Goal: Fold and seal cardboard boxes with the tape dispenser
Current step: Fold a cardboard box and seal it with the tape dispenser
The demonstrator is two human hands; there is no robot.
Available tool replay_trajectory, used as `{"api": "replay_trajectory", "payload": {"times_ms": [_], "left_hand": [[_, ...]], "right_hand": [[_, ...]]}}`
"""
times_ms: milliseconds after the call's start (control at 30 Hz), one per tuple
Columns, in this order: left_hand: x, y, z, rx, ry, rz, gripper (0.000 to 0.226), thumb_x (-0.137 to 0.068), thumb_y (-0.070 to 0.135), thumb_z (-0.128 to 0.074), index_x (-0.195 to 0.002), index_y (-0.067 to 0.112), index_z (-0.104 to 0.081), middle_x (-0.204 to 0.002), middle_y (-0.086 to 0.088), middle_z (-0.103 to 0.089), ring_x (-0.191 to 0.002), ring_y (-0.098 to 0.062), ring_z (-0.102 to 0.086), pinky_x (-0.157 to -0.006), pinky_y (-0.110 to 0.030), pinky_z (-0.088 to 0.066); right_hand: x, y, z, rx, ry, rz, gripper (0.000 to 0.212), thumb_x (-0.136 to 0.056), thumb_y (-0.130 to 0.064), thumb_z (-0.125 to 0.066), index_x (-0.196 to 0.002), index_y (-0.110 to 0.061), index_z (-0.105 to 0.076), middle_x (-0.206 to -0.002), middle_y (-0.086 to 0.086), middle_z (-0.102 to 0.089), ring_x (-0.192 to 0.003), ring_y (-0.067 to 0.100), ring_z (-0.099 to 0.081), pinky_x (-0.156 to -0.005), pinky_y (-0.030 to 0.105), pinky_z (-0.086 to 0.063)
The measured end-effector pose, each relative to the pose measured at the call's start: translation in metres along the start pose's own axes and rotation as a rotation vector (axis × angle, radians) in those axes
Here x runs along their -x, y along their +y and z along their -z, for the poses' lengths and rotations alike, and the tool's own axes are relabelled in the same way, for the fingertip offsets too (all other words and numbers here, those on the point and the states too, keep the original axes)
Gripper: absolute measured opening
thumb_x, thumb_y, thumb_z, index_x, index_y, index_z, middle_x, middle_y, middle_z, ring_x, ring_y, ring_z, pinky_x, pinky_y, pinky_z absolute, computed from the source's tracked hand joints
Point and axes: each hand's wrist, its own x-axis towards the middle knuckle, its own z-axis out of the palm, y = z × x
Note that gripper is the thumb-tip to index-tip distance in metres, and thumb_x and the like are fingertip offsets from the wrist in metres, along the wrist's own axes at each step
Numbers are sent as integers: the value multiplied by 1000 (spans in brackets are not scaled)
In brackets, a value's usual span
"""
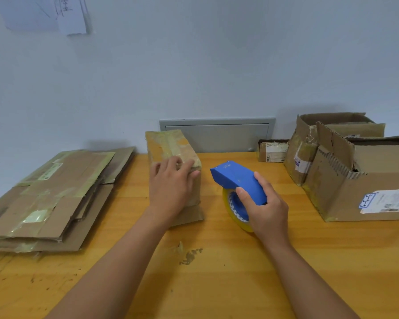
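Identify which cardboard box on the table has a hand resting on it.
The closed, taped box at the table's middle, under the left hand. The big boxes at right stand open and untouched, as does the small box by the wall.

Tape dispenser (238,180): solid bright blue body, with small pale lettering near its front end. Roll of tape (236,211): translucent yellow around a blue hub with white markings. Small box (174,162): brown cardboard, overlaid with yellowish-green glossy tape strips. Flattened cardboard stack (48,199): brown, streaked with pale green tape and white label patches. Open boxes (355,176): brown; the nearest bears a white label with a blue-outlined tag and black print. Little carton (273,150): brown, white label, black barcode. Table (217,272): orange-yellow wood grain with dull brown scuffs. Wall (217,65): pale bluish-white. Wall panel (217,134): grey.
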Motion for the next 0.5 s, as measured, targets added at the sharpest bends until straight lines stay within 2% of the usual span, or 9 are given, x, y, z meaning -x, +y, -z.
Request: {"api": "replay_trajectory", "payload": {"times_ms": [67,133,233,300,367,433,500], "left_hand": [[1,-5,5,-2,-28,60,26,-98,42,-51,-110,31,-71,-102,-5,-65,-94,-28,-61,-89,-38,-28],[-1,-10,10,27,-79,93,26,-100,40,-54,-114,27,-70,-98,-3,-67,-91,-28,-62,-87,-39,-32],[-4,-14,15,67,-109,111,29,-96,45,-57,-104,21,-72,-96,1,-71,-91,-24,-64,-86,-39,-37],[-3,-16,15,115,-95,116,26,-95,45,-58,-101,25,-73,-99,5,-70,-100,-22,-62,-95,-43,-33],[0,-22,15,181,-109,132,23,-96,42,-58,-108,29,-73,-111,6,-67,-116,-24,-52,-102,-47,-28],[1,-30,18,246,-167,151,30,-97,40,-57,-120,26,-69,-121,2,-65,-122,-26,-45,-100,-40,-34],[0,-35,21,272,-188,201,37,-96,43,-58,-124,21,-66,-121,1,-66,-121,-22,-47,-92,-31,-38]], "right_hand": [[0,-2,0,-2,-1,4,78,-75,-71,-55,-141,-30,-52,-123,-7,-59,-109,22,-57,-90,42,-52],[0,-3,0,-9,-1,5,79,-74,-71,-54,-141,-30,-53,-118,-10,-56,-108,21,-57,-90,41,-52],[0,-2,0,-5,4,3,77,-74,-70,-55,-141,-30,-53,-119,-8,-58,-107,21,-57,-90,42,-52],[0,-2,0,-8,3,3,77,-75,-69,-56,-141,-29,-53,-122,-5,-59,-108,22,-57,-90,43,-52],[0,-2,1,-9,4,6,77,-75,-68,-56,-141,-29,-53,-123,-4,-60,-107,22,-57,-89,42,-52],[0,-2,1,-8,1,5,77,-75,-68,-56,-141,-29,-53,-124,-3,-60,-108,22,-57,-89,41,-52],[-1,0,0,-1,-1,4,76,-76,-69,-57,-141,-29,-53,-125,-3,-61,-108,23,-57,-89,43,-52]]}}
